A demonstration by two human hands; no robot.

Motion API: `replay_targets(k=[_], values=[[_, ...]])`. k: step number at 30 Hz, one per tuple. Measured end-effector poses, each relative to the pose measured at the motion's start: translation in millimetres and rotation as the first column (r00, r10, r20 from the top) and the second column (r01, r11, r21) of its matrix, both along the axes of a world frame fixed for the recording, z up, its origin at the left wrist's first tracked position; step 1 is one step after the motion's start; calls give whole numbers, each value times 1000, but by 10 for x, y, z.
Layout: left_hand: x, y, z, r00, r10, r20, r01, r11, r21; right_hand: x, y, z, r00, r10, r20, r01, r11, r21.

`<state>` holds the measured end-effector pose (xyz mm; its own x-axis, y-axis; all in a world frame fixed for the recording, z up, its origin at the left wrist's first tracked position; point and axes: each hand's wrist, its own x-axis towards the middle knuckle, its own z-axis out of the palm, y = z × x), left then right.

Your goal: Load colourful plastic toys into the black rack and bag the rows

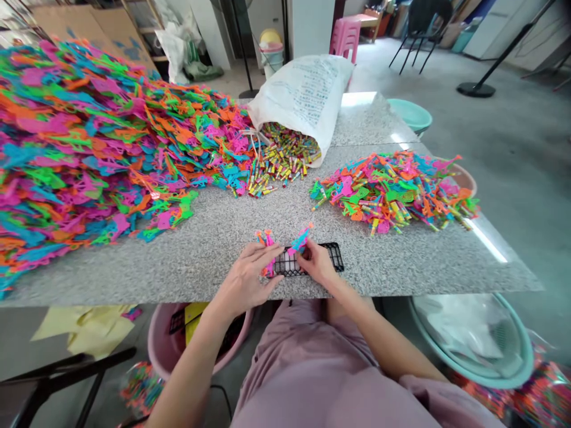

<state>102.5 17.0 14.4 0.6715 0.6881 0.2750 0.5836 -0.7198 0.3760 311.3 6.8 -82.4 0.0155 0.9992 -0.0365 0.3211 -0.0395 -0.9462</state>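
A small black wire rack (336, 255) lies on the speckled stone table in front of me, near its front edge. My left hand (247, 276) is at the rack's left end, fingers and thumb closed around upright pink plastic toys (269, 268) with orange tips. Whether it also grips the wire is hidden. My right hand (319, 263) pinches blue and pink plastic toys (300, 239), orange-tipped and tilted over the rack's middle. Their exact number cannot be made out. Something whitish shows through the wire between my hands.
A tall heap of colourful plastic toys (89, 137) covers the table's left. Behind, a white sack (303, 89) spills small yellow-wrapped tubes (279, 169). A mixed pile (397, 190) lies right. Below the front edge stand a pink tub (156, 339) and a green basin (521, 356).
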Motion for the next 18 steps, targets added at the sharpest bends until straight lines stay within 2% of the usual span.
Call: replay_targets(k=[3,6,9,13,15,18], values=[[-2,-42,58,998,24,-51,-27,997,-66,26,-4,-33,998,8,-62,-6,1000,28],[-3,-48,69,998,-1,-64,-3,998,-57,17,-51,-29,998,27,-59,-27,1000,1],[12,-28,49,997,-15,-76,14,1000,-13,-46,-135,-37,997,38,63,-40,999,20],[80,-16,70,993,2,-116,7,997,71,-7,-129,-65,975,-17,221,-8,994,112],[114,-13,108,987,27,-157,-10,994,105,87,-67,-66,976,24,216,-50,992,114],[123,7,155,981,47,-188,-23,991,128,219,5,-49,975,153,161,-168,982,90]])
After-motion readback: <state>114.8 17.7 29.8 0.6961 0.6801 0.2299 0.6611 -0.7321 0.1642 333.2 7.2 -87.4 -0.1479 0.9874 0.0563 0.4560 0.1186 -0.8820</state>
